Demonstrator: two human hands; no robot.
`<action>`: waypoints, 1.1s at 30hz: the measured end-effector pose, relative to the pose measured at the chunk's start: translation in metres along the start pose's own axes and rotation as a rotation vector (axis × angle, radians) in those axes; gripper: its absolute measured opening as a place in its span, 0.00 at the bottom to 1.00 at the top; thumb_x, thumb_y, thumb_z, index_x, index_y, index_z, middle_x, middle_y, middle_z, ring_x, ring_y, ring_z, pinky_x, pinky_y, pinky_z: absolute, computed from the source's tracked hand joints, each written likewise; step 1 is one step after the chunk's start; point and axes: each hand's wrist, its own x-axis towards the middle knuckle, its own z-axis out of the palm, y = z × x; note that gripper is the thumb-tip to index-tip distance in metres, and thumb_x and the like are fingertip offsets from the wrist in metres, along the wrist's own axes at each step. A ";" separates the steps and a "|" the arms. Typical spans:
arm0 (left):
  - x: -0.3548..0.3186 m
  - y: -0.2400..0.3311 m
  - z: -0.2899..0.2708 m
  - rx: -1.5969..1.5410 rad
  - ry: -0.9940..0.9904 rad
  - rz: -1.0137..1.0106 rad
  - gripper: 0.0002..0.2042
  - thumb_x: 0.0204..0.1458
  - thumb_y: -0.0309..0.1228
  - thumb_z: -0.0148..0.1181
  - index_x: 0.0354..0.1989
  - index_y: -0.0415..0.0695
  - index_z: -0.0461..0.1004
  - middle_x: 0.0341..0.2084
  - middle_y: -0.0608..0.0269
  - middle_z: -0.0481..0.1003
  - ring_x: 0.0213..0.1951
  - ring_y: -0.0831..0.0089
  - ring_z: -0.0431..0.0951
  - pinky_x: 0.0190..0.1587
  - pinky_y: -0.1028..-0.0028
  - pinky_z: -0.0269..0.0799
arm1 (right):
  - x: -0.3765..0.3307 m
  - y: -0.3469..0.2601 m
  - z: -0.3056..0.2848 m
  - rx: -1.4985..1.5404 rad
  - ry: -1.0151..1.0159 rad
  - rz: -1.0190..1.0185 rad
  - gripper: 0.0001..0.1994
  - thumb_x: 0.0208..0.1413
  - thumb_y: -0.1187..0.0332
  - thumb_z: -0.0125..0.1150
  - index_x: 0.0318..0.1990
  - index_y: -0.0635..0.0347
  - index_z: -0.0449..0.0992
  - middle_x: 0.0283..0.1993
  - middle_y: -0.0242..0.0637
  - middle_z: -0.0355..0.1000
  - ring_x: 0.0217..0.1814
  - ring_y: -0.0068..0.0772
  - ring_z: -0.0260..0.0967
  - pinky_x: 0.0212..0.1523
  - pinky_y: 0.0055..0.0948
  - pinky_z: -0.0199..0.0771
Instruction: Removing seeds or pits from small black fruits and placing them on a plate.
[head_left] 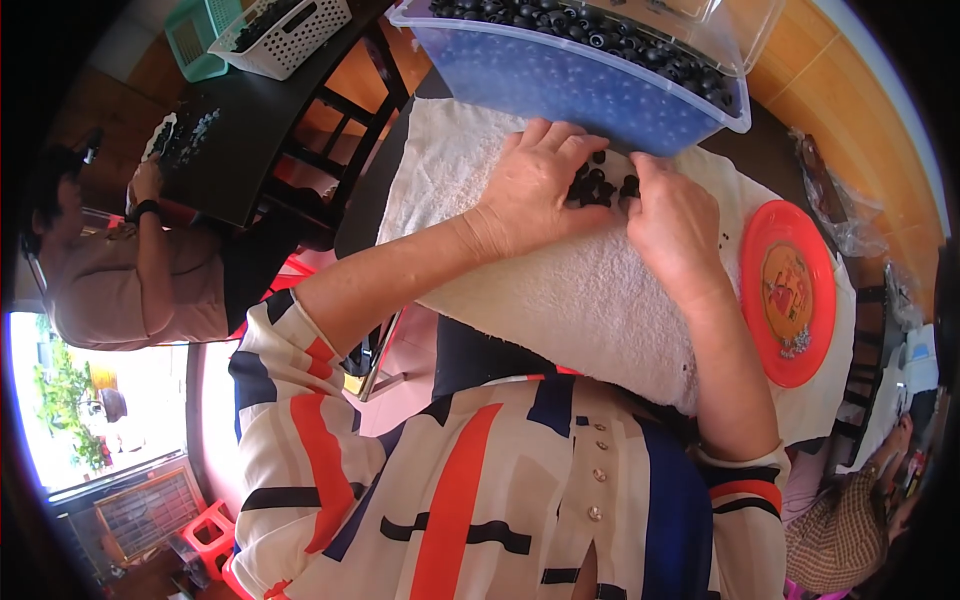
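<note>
A small heap of black, rounded parts lies on a white towel. My left hand curves along the heap's left side, its thumb apart from the other fingers. From the right, my right hand reaches in with curled fingers; a black part sits at its thumb and index finger. Some of the right fingers are hidden under the hand. Just beyond both hands stands a clear bluish plastic bin holding many similar black parts.
Right of the towel's middle lies a red oval plate with small greyish pieces. At far left, a co-worker handles small parts at a dark table bearing a white basket. Another person is at lower right.
</note>
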 end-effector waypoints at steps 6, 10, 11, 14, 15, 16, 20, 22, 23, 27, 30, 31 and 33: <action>0.005 0.008 0.001 0.036 -0.040 -0.016 0.35 0.35 0.42 0.72 0.56 0.41 0.73 0.48 0.55 0.73 0.51 0.53 0.68 0.57 0.59 0.64 | 0.007 0.004 0.015 -0.034 0.093 -0.189 0.10 0.46 0.76 0.58 0.38 0.61 0.76 0.39 0.40 0.76 0.44 0.45 0.73 0.46 0.44 0.70; 0.004 0.006 0.002 0.032 -0.048 -0.054 0.32 0.35 0.40 0.72 0.54 0.43 0.74 0.48 0.55 0.73 0.50 0.53 0.69 0.57 0.59 0.65 | 0.005 0.008 0.020 0.321 0.198 -0.255 0.11 0.47 0.76 0.58 0.39 0.58 0.77 0.40 0.38 0.76 0.46 0.43 0.71 0.45 0.42 0.67; 0.003 0.004 0.003 0.036 -0.046 -0.058 0.32 0.35 0.40 0.72 0.54 0.43 0.74 0.48 0.55 0.73 0.50 0.53 0.69 0.57 0.59 0.65 | 0.005 0.007 0.019 0.325 0.198 -0.259 0.11 0.47 0.76 0.58 0.39 0.58 0.77 0.40 0.38 0.76 0.46 0.43 0.71 0.45 0.42 0.67; 0.003 0.002 0.007 0.015 0.011 -0.028 0.27 0.36 0.41 0.72 0.48 0.46 0.78 0.43 0.58 0.73 0.48 0.54 0.69 0.52 0.59 0.66 | 0.002 0.004 0.016 0.179 0.187 -0.045 0.11 0.48 0.76 0.56 0.40 0.57 0.77 0.40 0.37 0.76 0.46 0.43 0.71 0.45 0.43 0.67; 0.002 0.001 0.008 0.038 0.014 -0.008 0.26 0.36 0.41 0.71 0.47 0.47 0.78 0.43 0.59 0.73 0.48 0.55 0.69 0.52 0.59 0.66 | 0.001 0.004 0.017 0.063 0.134 -0.053 0.12 0.48 0.77 0.56 0.40 0.56 0.77 0.40 0.36 0.76 0.46 0.43 0.71 0.45 0.43 0.67; 0.003 0.002 0.008 0.059 0.016 0.014 0.25 0.36 0.40 0.71 0.46 0.47 0.79 0.42 0.59 0.73 0.48 0.55 0.69 0.51 0.59 0.65 | 0.000 0.004 0.018 -0.055 0.081 -0.057 0.12 0.48 0.79 0.55 0.40 0.56 0.77 0.40 0.35 0.76 0.45 0.42 0.71 0.46 0.43 0.66; 0.003 0.003 0.008 0.069 0.022 0.030 0.23 0.37 0.39 0.71 0.45 0.47 0.79 0.42 0.60 0.73 0.47 0.56 0.69 0.51 0.60 0.65 | 0.001 0.003 0.020 0.363 0.208 -0.180 0.11 0.50 0.82 0.54 0.41 0.64 0.76 0.39 0.41 0.76 0.43 0.47 0.73 0.44 0.41 0.73; 0.004 0.000 0.008 0.024 0.017 0.020 0.20 0.38 0.37 0.70 0.43 0.48 0.79 0.42 0.61 0.73 0.47 0.56 0.69 0.51 0.60 0.65 | 0.002 0.000 0.019 0.616 0.160 -0.176 0.11 0.51 0.83 0.54 0.41 0.65 0.76 0.38 0.40 0.77 0.41 0.39 0.75 0.43 0.34 0.74; 0.003 -0.001 0.006 0.025 0.017 0.020 0.20 0.38 0.37 0.70 0.43 0.48 0.79 0.42 0.61 0.73 0.47 0.56 0.69 0.51 0.60 0.65 | 0.001 -0.001 0.018 0.617 0.160 -0.176 0.11 0.51 0.83 0.54 0.41 0.65 0.76 0.38 0.40 0.77 0.41 0.39 0.75 0.43 0.34 0.74; 0.002 -0.003 0.000 0.003 -0.056 0.021 0.19 0.39 0.32 0.69 0.44 0.46 0.79 0.46 0.59 0.73 0.48 0.55 0.69 0.54 0.61 0.66 | -0.001 0.007 0.018 0.701 0.203 0.048 0.07 0.52 0.82 0.55 0.37 0.63 0.76 0.37 0.44 0.77 0.40 0.48 0.74 0.40 0.38 0.73; 0.000 -0.004 0.003 0.017 -0.033 0.076 0.17 0.41 0.33 0.68 0.42 0.48 0.79 0.44 0.61 0.73 0.48 0.57 0.68 0.52 0.60 0.65 | -0.001 0.014 0.024 0.672 0.219 0.082 0.08 0.52 0.82 0.55 0.37 0.62 0.76 0.37 0.43 0.76 0.40 0.47 0.74 0.41 0.38 0.73; 0.001 -0.001 0.003 0.052 -0.010 0.107 0.15 0.42 0.36 0.67 0.41 0.50 0.80 0.43 0.63 0.72 0.47 0.58 0.68 0.50 0.60 0.65 | -0.001 0.016 0.025 0.667 0.227 0.067 0.08 0.52 0.82 0.54 0.37 0.62 0.77 0.38 0.43 0.75 0.41 0.47 0.74 0.41 0.38 0.73; 0.001 0.007 0.002 0.106 -0.034 0.145 0.17 0.42 0.37 0.68 0.42 0.50 0.79 0.44 0.62 0.72 0.47 0.58 0.68 0.50 0.59 0.64 | -0.001 0.018 0.030 0.644 0.232 0.065 0.09 0.52 0.83 0.54 0.37 0.62 0.77 0.38 0.42 0.74 0.41 0.47 0.73 0.41 0.38 0.73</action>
